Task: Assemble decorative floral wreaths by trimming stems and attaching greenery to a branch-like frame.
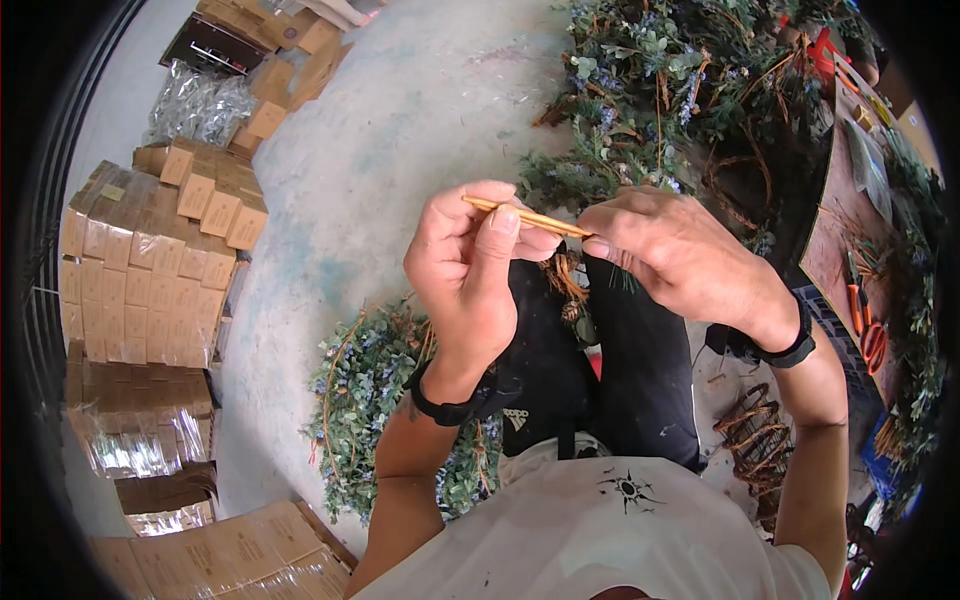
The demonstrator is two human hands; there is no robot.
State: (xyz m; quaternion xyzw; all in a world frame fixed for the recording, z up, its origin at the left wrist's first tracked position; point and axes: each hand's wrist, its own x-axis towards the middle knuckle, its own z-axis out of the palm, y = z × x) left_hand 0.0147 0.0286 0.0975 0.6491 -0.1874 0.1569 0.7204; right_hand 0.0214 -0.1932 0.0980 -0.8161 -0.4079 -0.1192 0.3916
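Note:
In front of my lap, my left hand (467, 275) pinches a couple of thin tan sticks (530, 217) between thumb and fingers. They lie almost level, close together, tilting down slightly to the right. My right hand (690, 255) closes on their right end with thumb and fingertips. Some dark green needles show just below those fingers; whether they are held too, I cannot tell. Beneath my hands, brown twigs with a small cone (571, 308) show between my dark-trousered legs.
A leafy wreath with blue blossoms (365, 410) lies on the floor at left. More greenery (640, 90) is heaped ahead to the right. Orange-handled scissors (872, 345) lie on the right-hand table (835, 225). Brown twig rings (757, 440) sit below it. Stacked cartons (145, 300) line the left.

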